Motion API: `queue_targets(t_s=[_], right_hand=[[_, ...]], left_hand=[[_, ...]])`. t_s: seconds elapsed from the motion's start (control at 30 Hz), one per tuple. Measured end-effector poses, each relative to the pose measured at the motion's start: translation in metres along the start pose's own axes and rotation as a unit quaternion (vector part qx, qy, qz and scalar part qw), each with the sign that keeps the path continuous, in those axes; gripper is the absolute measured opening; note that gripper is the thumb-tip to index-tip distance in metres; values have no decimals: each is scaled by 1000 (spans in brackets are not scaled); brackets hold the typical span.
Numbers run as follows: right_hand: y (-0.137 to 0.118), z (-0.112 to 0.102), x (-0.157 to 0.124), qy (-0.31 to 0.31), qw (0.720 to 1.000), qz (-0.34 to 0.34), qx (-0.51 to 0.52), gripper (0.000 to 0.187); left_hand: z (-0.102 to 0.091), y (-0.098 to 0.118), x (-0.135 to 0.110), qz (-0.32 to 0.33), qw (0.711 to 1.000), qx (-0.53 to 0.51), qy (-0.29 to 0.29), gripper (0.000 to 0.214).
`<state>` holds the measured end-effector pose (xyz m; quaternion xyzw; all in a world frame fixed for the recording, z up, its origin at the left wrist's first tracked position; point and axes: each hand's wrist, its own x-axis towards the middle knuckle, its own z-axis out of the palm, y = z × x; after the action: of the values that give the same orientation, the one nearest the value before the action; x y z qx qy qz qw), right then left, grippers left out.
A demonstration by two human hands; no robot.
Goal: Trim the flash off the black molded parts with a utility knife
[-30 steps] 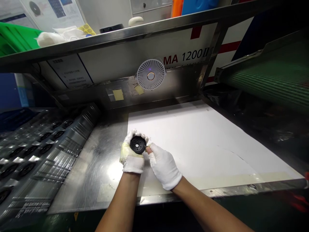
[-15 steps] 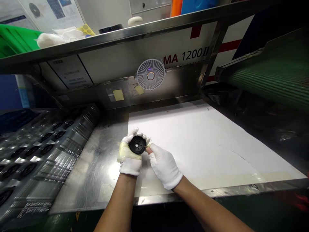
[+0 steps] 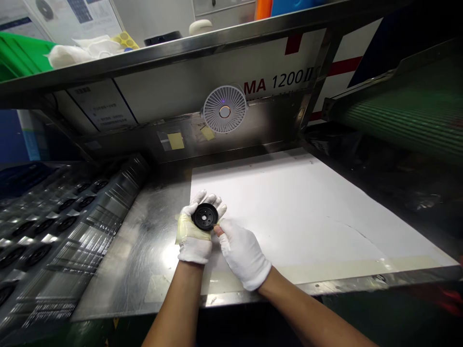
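Note:
A round black plastic part [image 3: 205, 217] with a small bright hole in its middle lies in my left hand [image 3: 195, 241], face up. That hand wears a white glove with yellowish tape round the palm; its thumb is at the disc's left edge and its fingers are behind and beyond it. My right hand [image 3: 244, 253], gloved in white with the thumb tip bare, is closed in a pinch at the disc's lower right rim. Whatever sits between its thumb and finger is too small to make out. Both hands are above the left part of a white sheet [image 3: 289, 207].
Stacked clear plastic trays [image 3: 104, 217] with several similar black discs stand at the left. A small white fan [image 3: 224, 110] is fixed at the back, under a metal shelf [image 3: 162, 55] bearing a green bin [image 3: 25, 55]. To the right runs a green ribbed belt [image 3: 405, 111].
My left fingers have spread out behind the disc. My right thumb has slid from the disc's right edge to its lower right rim. The view has shifted slightly.

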<state>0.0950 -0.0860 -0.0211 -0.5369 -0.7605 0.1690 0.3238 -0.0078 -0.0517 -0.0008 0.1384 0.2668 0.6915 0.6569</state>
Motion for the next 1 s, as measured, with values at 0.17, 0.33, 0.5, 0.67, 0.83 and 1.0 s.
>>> queue_targets(t_s=[0.17,0.33,0.5,0.67,0.83,1.0], right_hand=[[6,-2,1,3,1000,31,3,21],[3,1,-1,0,999,32,-29,21],[0,2,1,-3,1000,25,-1,21],[1,-1,1,-31,998,21,47,22],[3,-3,0,-43,997,18,58,20],[2,-1,0,-27,998,36,35,21]], left_hand=[[0,0,1,-3,1000,-13,-26,14],[3,-6,5,12,999,-36,8,2],[2,-4,3,38,997,-67,19,8],[-2,-3,2,24,998,-57,30,7],[-3,-6,2,27,998,-53,27,7],[-2,-6,2,32,998,-51,23,8]])
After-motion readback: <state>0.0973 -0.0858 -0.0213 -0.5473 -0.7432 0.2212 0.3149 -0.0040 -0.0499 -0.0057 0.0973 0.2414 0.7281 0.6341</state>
